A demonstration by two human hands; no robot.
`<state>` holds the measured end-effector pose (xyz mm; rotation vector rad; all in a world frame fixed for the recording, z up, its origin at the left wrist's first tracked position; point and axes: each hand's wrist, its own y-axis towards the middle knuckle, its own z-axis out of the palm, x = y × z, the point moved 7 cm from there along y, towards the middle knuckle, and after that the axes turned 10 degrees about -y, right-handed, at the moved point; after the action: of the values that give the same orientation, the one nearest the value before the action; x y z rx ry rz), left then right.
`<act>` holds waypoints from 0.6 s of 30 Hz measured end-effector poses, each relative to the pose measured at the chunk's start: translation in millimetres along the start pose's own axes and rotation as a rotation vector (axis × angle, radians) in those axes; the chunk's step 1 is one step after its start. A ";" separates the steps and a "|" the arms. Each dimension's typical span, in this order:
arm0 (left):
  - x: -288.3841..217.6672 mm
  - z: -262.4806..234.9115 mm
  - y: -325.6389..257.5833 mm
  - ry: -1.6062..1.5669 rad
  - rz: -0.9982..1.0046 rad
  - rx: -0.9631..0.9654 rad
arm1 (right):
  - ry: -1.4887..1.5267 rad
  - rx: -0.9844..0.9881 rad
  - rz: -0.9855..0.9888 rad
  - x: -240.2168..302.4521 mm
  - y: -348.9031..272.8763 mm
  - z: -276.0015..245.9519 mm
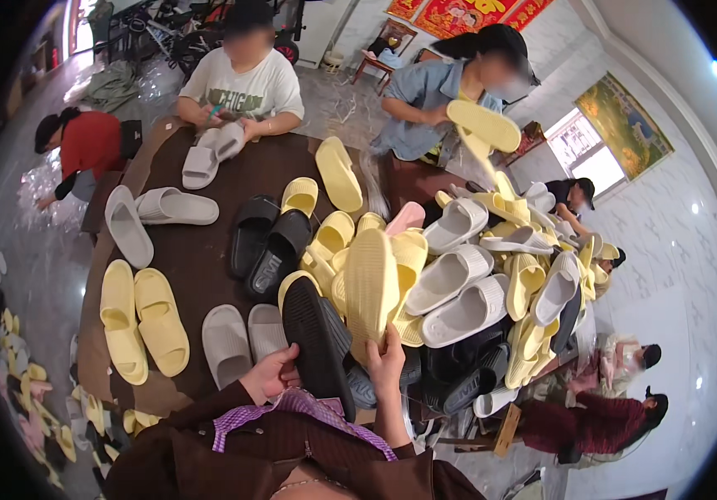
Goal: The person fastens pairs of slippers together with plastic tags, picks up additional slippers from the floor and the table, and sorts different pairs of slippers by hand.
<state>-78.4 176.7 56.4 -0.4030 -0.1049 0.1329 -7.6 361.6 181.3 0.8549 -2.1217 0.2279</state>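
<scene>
Close to my body, my left hand (273,373) is closed on the edge of a black slide slipper (313,337), whose ribbed sole faces me. Beside it, a pale yellow slipper (371,279) stands upright, its heel end gripped in my right hand (387,364). Just left of the black one, a pair of grey slippers (227,340) lies on the brown table. Beyond them rests a black pair (279,250), with several yellow slippers close by. To the right of my hands rises a heap of mixed slippers with grey ones (458,308) on its near side.
A yellow pair (142,321) and two grey slippers (177,207) lie at the table's (188,250) left. Across it, one person handles grey slippers (213,154), another holds yellow ones (485,125). More slippers (33,387) litter the floor at left. Other people work further right.
</scene>
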 end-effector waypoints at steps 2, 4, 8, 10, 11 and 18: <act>-0.9 1.6 1.4 0.011 0.036 -0.009 | -0.210 -0.144 -0.292 18.2 -3.5 -12.3; -1.8 6.8 1.9 0.020 0.050 -0.015 | -0.317 -0.218 -0.432 28.0 -7.4 -20.4; -12.3 27.2 4.4 -0.006 0.088 -0.009 | -0.354 0.151 -0.446 34.4 -7.8 -5.5; -13.6 36.6 7.1 0.008 0.077 0.018 | -0.322 0.174 -0.469 39.4 -9.6 0.2; -13.4 39.8 7.9 0.015 0.073 0.032 | -0.306 0.187 -0.483 41.4 -9.9 3.2; -5.1 31.6 16.7 -0.055 0.050 0.020 | -0.291 0.154 -0.546 46.3 -14.9 15.9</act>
<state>-89.2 203.3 78.3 -0.3826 -0.1472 0.1945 -28.1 320.5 203.8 1.5992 -2.0522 -0.0233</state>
